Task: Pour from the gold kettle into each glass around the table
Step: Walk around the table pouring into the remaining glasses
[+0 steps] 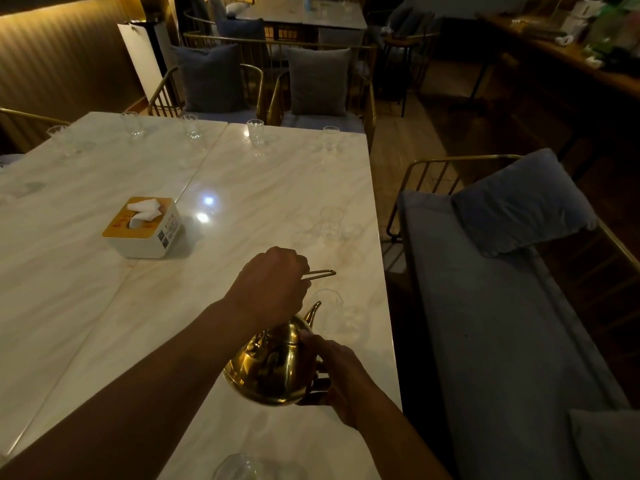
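Observation:
The gold kettle (273, 365) hangs tilted over the marble table (242, 188), near its right edge, spout toward a clear glass (329, 311). My left hand (272, 282) grips the kettle's wire handle from above. My right hand (332, 368) holds the kettle's body and base from the right side. The spout tip sits at the rim of that glass; I cannot tell if liquid flows. Another glass (331, 221) stands farther along the right edge. Several more glasses line the far edge, among them one (255, 131) and one (330, 138). A glass rim (242, 467) shows at the bottom.
A tissue box (143, 226) sits at the table's middle left. A grey cushioned bench (502, 306) with a pillow runs along the right side. Chairs with cushions (318, 81) stand behind the far edge. A wooden counter (571, 64) is at the back right.

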Motion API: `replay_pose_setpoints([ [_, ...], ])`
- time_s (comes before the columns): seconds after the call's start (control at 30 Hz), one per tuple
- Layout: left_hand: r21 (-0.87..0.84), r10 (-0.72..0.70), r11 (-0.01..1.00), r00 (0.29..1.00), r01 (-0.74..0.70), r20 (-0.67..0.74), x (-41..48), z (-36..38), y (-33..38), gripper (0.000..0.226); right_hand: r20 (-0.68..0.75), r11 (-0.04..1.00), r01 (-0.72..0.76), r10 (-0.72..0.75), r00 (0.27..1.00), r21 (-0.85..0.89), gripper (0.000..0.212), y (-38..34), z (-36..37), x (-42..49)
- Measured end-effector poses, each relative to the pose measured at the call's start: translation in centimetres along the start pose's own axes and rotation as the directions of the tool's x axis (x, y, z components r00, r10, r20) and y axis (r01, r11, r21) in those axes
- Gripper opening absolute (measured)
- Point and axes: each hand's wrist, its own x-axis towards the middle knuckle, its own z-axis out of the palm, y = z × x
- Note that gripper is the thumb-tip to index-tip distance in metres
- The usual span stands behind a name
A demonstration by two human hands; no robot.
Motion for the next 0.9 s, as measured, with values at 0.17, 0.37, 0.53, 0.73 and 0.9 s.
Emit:
replay_pose_setpoints([
  [0.17,-0.034,0.045,0.998,0.999,-0.045,0.009,0.5,-0.6,-0.3,0.027,-0.012,0.999,0.029,-0.029,1.0,0.019,0.056,-0.3,0.6,-0.8],
  [0.37,-0.074,0.05,0.996,0.999,-0.05,-0.001,0.9,-1.0,-0.8,0.027,-0.034,0.999,0.036,-0.035,0.999,0.026,0.055,-0.9,1.3,-0.9],
  [0.53,-0.118,0.056,0.991,0.998,-0.058,-0.015,1.0,-0.7,-1.4,0.03,-0.059,0.999,0.008,-0.006,0.998,0.034,0.048,-0.8,1.8,-0.6],
  [0.73,-0.148,0.042,0.988,0.999,-0.044,-0.019,0.7,-0.4,-1.9,0.032,-0.074,0.999,-0.017,0.019,0.997,0.027,0.045,-0.7,2.1,-0.4],
  [0.9,-0.151,0.019,0.988,0.999,-0.022,-0.027,0.6,-0.1,-1.8,0.032,-0.08,1.0,-0.017,0.017,0.997,0.004,0.042,-0.7,1.5,0.0],
])
